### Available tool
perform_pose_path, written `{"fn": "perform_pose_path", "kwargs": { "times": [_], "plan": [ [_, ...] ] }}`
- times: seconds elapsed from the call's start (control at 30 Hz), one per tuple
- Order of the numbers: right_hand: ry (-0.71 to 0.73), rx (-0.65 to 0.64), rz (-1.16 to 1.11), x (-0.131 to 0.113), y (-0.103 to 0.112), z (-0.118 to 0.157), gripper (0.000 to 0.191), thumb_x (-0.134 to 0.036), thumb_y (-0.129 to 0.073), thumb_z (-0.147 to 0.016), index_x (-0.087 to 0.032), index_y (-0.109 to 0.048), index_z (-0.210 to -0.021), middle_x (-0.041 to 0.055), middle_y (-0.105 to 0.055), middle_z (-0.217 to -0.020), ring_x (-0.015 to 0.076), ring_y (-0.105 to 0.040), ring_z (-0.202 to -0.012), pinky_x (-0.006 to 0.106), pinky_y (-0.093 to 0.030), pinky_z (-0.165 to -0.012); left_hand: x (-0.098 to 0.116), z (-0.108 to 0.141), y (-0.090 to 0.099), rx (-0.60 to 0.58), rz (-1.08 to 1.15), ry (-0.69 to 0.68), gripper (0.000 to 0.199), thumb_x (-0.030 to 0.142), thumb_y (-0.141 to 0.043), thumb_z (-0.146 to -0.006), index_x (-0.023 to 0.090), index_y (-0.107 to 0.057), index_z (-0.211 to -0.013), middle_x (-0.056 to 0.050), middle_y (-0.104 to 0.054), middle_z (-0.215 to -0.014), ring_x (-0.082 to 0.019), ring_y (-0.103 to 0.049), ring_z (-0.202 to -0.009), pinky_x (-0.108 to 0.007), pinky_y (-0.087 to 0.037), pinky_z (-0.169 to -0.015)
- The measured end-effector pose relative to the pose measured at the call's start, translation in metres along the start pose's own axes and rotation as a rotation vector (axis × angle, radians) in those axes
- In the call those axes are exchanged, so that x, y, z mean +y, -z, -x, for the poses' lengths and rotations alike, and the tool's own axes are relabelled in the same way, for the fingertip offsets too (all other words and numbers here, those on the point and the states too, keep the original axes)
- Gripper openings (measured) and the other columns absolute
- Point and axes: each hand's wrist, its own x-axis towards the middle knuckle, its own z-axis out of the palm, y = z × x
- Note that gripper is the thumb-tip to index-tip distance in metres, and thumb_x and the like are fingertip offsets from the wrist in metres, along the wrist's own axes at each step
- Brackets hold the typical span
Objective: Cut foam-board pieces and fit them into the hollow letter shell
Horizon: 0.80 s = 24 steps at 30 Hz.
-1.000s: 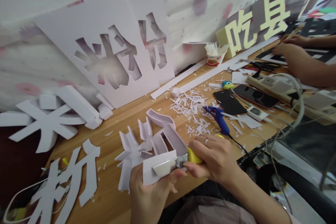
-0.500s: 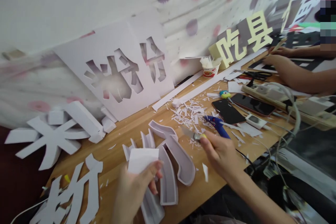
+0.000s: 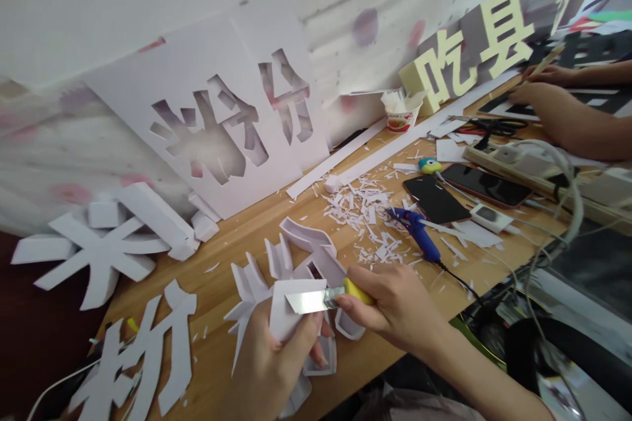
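Between its thumb and fingers, my left hand [image 3: 276,355] pinches a small piece of white foam board [image 3: 284,312]. My right hand [image 3: 390,306] grips a utility knife [image 3: 358,291] by its yellow handle. The knife's blade [image 3: 306,301] lies across the face of the board piece, pointing left; whether it touches cannot be made out. Under and behind both hands is a hollow white letter form [image 3: 309,237] with raised walls, partly hidden by them. A blue glue gun [image 3: 419,235] lies on the table to the right, beyond my right hand.
White scraps [image 3: 363,207] litter the wooden table [image 3: 217,256]. Cut letter pieces [image 3: 172,335] lie at left, and a stencil board [image 3: 207,125] leans on the wall. Phones [image 3: 437,198], a power strip [image 3: 518,164] and cables are at right, near another person's hands [image 3: 548,99].
My right hand has moved left and down, bringing the knife blade over the board piece. My left hand has shifted slightly right with the piece. The view has tilted a little.
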Motion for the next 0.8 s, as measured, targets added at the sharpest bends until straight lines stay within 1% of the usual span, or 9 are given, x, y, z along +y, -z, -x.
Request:
{"fn": "perform_pose_path", "kwargs": {
  "times": [0.1,0.2,0.27,0.4,0.47,0.53,0.6,0.7,0.8],
  "plan": [
    [0.049,0.016,0.040,0.003,0.003,0.000,0.064,-0.065,-0.026,-0.102,-0.020,-0.051,-0.062,-0.0024,-0.048,-0.048,0.0083,-0.040,-0.044,0.027,-0.019,-0.048,-0.001,0.003,0.002,0.039,-0.004,0.008,0.030,0.045,-0.070,-0.079,0.019,-0.073,-0.093,0.002,-0.071,-0.062,-0.009,-0.058,-0.043,-0.020,-0.052,-0.049],
    [0.097,0.056,0.100,0.005,0.006,0.000,0.066,-0.064,-0.024,-0.103,-0.020,-0.053,-0.062,-0.0021,-0.048,-0.048,0.0084,-0.038,-0.043,0.027,-0.019,-0.048,0.000,0.003,0.005,0.001,0.003,0.003,0.027,0.045,-0.071,-0.077,0.019,-0.073,-0.087,0.002,-0.069,-0.061,-0.009,-0.056,-0.043,-0.020,-0.050,-0.048],
    [0.136,0.085,0.142,0.006,0.006,-0.001,0.067,-0.063,-0.024,-0.103,-0.020,-0.053,-0.061,-0.0022,-0.047,-0.046,0.0084,-0.037,-0.042,0.027,-0.020,-0.048,0.000,0.001,0.007,-0.034,0.000,0.005,0.028,0.045,-0.071,-0.078,0.019,-0.074,-0.088,0.002,-0.069,-0.061,-0.008,-0.054,-0.042,-0.020,-0.050,-0.048],
    [0.177,0.159,0.211,0.008,-0.002,-0.002,0.066,-0.059,-0.026,-0.104,-0.020,-0.053,-0.060,-0.0021,-0.047,-0.045,0.0086,-0.038,-0.041,0.026,-0.022,-0.048,-0.002,0.000,0.012,-0.063,0.052,0.053,0.033,0.048,-0.072,-0.075,0.016,-0.074,-0.083,0.001,-0.067,-0.057,-0.008,-0.051,-0.039,-0.020,-0.047,-0.043],
    [0.064,0.205,0.259,0.012,-0.008,-0.003,0.064,-0.060,-0.028,-0.104,-0.020,-0.053,-0.060,-0.0017,-0.048,-0.045,0.0091,-0.038,-0.041,0.026,-0.020,-0.047,-0.005,0.004,0.017,-0.054,0.106,0.120,0.037,0.050,-0.074,-0.071,0.014,-0.073,-0.075,-0.001,-0.065,-0.053,-0.008,-0.049,-0.036,-0.020,-0.043,-0.039],
    [-0.122,0.247,0.285,0.017,-0.011,-0.003,0.064,-0.064,-0.030,-0.102,-0.021,-0.050,-0.059,-0.0017,-0.046,-0.043,0.0097,-0.037,-0.040,0.026,-0.017,-0.046,-0.008,0.012,0.021,0.013,0.144,0.195,0.038,0.050,-0.078,-0.069,0.013,-0.072,-0.076,-0.001,-0.066,-0.052,-0.008,-0.050,-0.034,-0.020,-0.041,-0.038],
    [-0.263,0.241,0.199,0.019,-0.012,-0.004,0.063,-0.067,-0.031,-0.099,-0.022,-0.044,-0.057,-0.0029,-0.042,-0.042,0.0100,-0.036,-0.039,0.025,-0.018,-0.044,-0.012,0.017,0.024,0.105,0.157,0.217,0.039,0.050,-0.080,-0.069,0.013,-0.073,-0.080,-0.001,-0.068,-0.055,-0.009,-0.053,-0.037,-0.021,-0.045,-0.042],
    [-0.305,0.122,-0.147,0.012,-0.009,-0.006,0.061,-0.067,-0.035,-0.097,-0.023,-0.038,-0.056,-0.0045,-0.039,-0.043,0.0099,-0.038,-0.040,0.023,-0.024,-0.043,-0.015,0.016,0.025,0.137,0.181,0.143,0.040,0.050,-0.080,-0.070,0.012,-0.074,-0.079,-0.003,-0.071,-0.060,-0.009,-0.056,-0.042,-0.021,-0.047,-0.047],
    [-0.332,0.012,-0.520,-0.006,-0.008,-0.009,0.046,-0.062,-0.056,-0.089,-0.022,-0.052,-0.068,-0.0055,-0.046,-0.053,0.0103,-0.042,-0.047,0.022,-0.031,-0.045,-0.016,0.009,0.022,0.152,0.198,0.122,0.038,0.049,-0.080,-0.070,0.012,-0.074,-0.079,-0.005,-0.074,-0.063,-0.010,-0.058,-0.043,-0.022,-0.049,-0.047]
  ]
}}
